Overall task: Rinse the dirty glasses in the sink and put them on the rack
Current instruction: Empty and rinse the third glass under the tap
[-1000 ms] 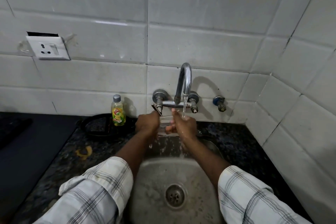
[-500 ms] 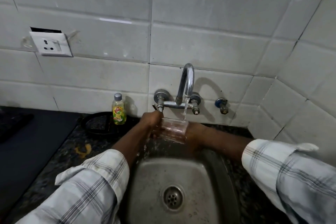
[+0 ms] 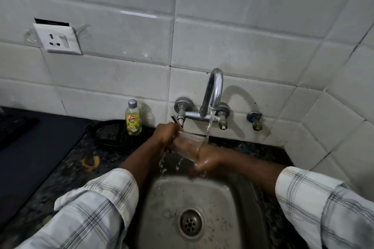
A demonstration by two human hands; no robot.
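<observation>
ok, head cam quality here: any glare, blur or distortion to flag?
Head view: the wide-angle lens bends the tile joints towards the edges. Glare streaks sit on the wall tiles. The tap throws a soft shadow on the wall to its right. The left sleeve looks soft at the bottom. The clear glass under the stream shows only faint edges.

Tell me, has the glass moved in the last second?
Yes. The glass has dropped lower below the tap and tipped sideways under the stream.
</observation>
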